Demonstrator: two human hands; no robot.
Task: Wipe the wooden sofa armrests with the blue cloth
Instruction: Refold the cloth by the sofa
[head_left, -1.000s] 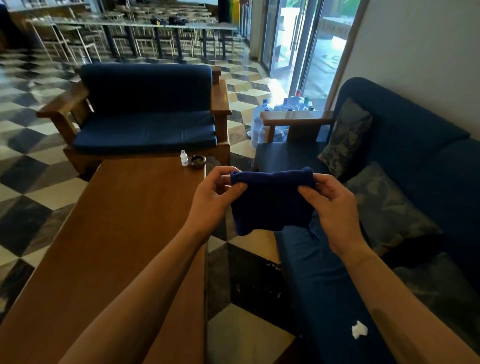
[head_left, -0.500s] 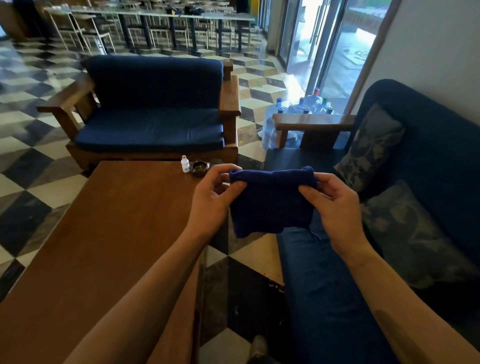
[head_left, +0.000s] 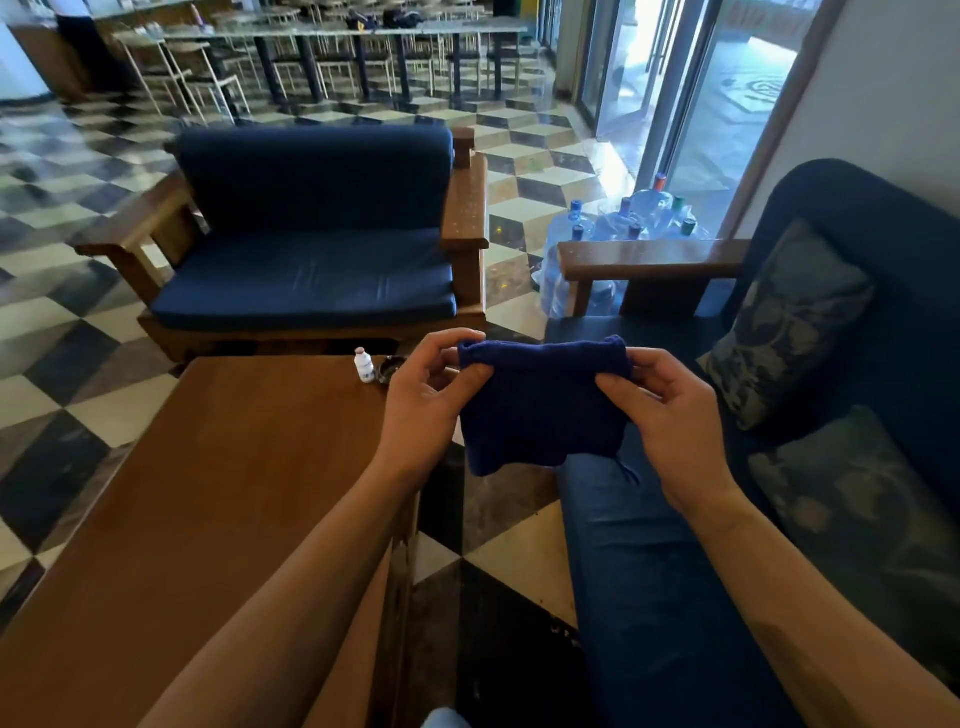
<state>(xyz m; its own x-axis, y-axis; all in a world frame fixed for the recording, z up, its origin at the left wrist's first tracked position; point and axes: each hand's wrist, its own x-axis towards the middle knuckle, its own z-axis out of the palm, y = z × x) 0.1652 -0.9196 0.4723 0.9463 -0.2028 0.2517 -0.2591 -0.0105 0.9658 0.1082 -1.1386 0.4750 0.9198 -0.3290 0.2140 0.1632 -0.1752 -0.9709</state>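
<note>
Folded dark-blue cloth (head_left: 540, 405) pinched at top corners by left hand (head_left: 423, 395) and right hand (head_left: 670, 410), hanging down, long axis left-right.

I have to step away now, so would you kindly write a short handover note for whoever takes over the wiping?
Left hand and right hand each pinch a top corner of the blue cloth, which hangs folded between them in the air.
The nearest wooden armrest is ahead on the right sofa; the facing sofa's armrests lie further off.
Done: cloth in hand. No armrest is being touched.
Left: wipe the armrests.
</note>
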